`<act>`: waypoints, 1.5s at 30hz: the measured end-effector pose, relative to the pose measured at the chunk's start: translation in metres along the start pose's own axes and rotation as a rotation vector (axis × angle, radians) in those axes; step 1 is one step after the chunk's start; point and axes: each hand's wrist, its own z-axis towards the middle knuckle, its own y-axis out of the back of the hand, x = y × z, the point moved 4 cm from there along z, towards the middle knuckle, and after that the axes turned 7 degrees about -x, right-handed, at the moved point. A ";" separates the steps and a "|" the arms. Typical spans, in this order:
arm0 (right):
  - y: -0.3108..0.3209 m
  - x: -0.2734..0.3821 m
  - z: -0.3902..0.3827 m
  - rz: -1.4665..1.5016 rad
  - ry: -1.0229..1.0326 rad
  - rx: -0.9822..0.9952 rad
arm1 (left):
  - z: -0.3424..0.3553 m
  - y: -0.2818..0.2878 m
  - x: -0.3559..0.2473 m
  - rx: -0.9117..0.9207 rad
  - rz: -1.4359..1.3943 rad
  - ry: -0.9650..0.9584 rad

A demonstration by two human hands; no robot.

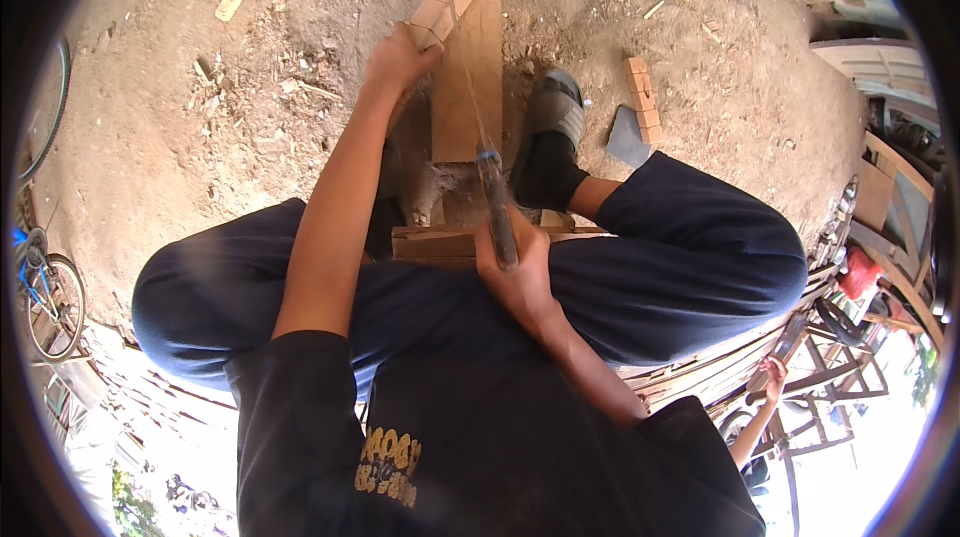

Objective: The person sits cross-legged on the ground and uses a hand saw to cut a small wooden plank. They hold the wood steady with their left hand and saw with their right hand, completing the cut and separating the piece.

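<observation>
My right hand [520, 272] is wrapped round the dark handle of a handsaw [497, 207]. Its thin blade, seen almost edge-on, points away from me and crosses a wooden strip [432, 15]. My left hand [400, 62] grips that strip near its closer end, fingers closed round it, just left of the blade. Dark lines or cuts run across the strip; I cannot tell which they are. The strip lies slantwise over a flat wooden board [467, 97] between my feet. How deep the blade sits in the wood does not show.
Right of my sandalled foot [555, 112], a notched wooden block [642, 102] lies beside a grey flat piece [628, 137]. Wood chips [230, 5] litter the dirt floor. A blue bicycle [45, 287] stands far left. Another person's hand [772, 377] shows at lower right near a wooden frame [825, 377].
</observation>
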 end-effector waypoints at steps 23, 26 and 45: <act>-0.010 0.006 0.021 0.124 -0.008 -0.028 | -0.003 0.003 -0.006 0.006 0.020 0.016; -0.014 0.007 0.033 0.091 -0.055 -0.026 | -0.008 0.002 -0.005 0.013 0.038 0.010; -0.013 -0.001 0.017 0.099 -0.002 -0.023 | 0.002 0.000 -0.001 0.019 -0.010 0.019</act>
